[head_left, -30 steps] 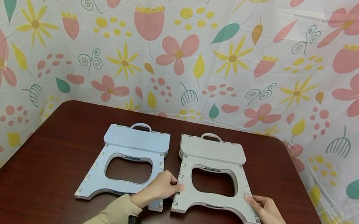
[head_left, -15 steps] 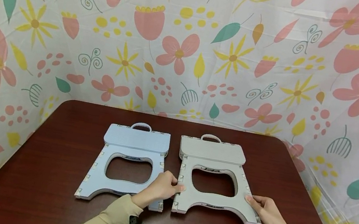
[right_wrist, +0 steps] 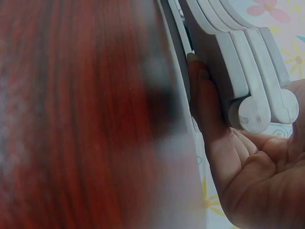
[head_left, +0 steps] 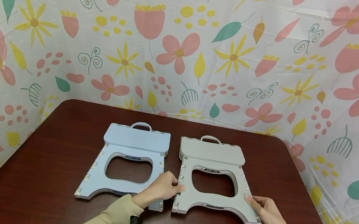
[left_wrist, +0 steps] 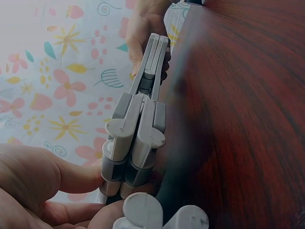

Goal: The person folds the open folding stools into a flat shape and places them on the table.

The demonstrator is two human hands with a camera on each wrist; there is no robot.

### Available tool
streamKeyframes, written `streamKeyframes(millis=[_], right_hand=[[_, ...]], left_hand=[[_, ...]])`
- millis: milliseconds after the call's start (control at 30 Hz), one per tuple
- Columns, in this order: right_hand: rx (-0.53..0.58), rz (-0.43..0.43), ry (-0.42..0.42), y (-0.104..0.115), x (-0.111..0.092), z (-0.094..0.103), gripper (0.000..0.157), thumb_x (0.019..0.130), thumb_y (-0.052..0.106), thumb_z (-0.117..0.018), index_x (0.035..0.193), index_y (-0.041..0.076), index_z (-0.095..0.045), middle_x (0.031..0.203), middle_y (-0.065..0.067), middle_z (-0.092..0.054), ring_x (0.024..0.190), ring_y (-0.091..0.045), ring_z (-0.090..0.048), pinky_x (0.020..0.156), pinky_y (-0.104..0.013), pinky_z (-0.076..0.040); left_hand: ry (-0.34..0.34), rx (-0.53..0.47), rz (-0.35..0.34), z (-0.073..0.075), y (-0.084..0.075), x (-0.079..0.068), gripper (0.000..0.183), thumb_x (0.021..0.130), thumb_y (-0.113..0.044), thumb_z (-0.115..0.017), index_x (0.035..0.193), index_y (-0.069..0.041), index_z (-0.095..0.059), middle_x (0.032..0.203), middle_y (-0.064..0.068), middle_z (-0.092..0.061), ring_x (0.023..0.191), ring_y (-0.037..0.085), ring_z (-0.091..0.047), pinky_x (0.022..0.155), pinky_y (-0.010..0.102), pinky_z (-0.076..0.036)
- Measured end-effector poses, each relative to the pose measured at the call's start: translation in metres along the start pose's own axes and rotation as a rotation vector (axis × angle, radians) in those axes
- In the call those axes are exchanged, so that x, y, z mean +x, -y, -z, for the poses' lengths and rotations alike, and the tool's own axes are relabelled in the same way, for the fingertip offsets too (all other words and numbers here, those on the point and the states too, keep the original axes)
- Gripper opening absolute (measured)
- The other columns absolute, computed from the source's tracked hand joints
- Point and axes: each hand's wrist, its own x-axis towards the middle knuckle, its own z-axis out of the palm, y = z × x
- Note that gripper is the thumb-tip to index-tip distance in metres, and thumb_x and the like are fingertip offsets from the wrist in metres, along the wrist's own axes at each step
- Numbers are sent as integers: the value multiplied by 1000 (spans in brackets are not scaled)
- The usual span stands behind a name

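Note:
A grey folding step stool (head_left: 212,199), folded flat, lies on the right half of the table with its carry handle at the far side. My left hand (head_left: 163,185) grips its left edge, thumb on top and fingers beneath. On the opposite edge, my right hand (head_left: 267,212) holds the stool the same way; in the right wrist view its fingers (right_wrist: 209,105) reach under the leg panel. The left wrist view looks along the folded layers of the stool (left_wrist: 138,124), pinched by the left thumb (left_wrist: 76,175). A matching light-blue folding stool (head_left: 137,138) lies flat to the left, partly covered by my left forearm.
Both stools rest on a dark red-brown wooden table (head_left: 64,140) with rounded far corners. A flower-patterned curtain (head_left: 179,68) hangs behind the table and along its sides. A narrow strip of tabletop separates the two stools.
Almost nothing differs: both hands keep their hold on the grey stool, which stays in place. The head view has shifted very slightly.

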Motion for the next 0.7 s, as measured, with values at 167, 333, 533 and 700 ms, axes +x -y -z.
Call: streamKeyframes(millis=[167, 333, 533, 700], right_hand=[[-5, -7, -7, 0, 1, 0, 58, 94, 36, -49, 124, -14, -48, 86, -3, -64, 69, -4, -55, 62, -22, -46], [-3, -16, -7, -1, 2, -1, 59, 93, 37, -50, 123, -14, -48, 85, -3, -64, 68, -4, -55, 62, -23, -47], [0, -11, 1, -1, 1, -1, 59, 93, 37, -50, 122, -15, -49, 87, -4, -65, 71, -4, -56, 64, -23, -47], [0, -26, 9, -1, 2, -1, 59, 93, 37, -50, 123, -14, -49, 84, -2, -63, 69, -5, -56, 63, -23, -47]], left_hand=[[-8, 12, 1, -1, 0, 1, 27, 86, -26, -63, 79, -1, -73, 47, -4, -45, 45, 9, -35, 46, 22, -31], [-10, 12, 7, -2, 1, 2, 28, 86, -25, -63, 70, -4, -71, 43, -5, -39, 43, 9, -33, 45, 22, -30], [-16, 17, 7, -2, 0, 2, 29, 87, -27, -63, 70, -5, -70, 43, -6, -38, 43, 9, -32, 45, 22, -30], [-18, 23, 9, -3, -1, 2, 28, 87, -27, -62, 76, -3, -71, 48, -4, -44, 45, 10, -35, 47, 23, -32]])
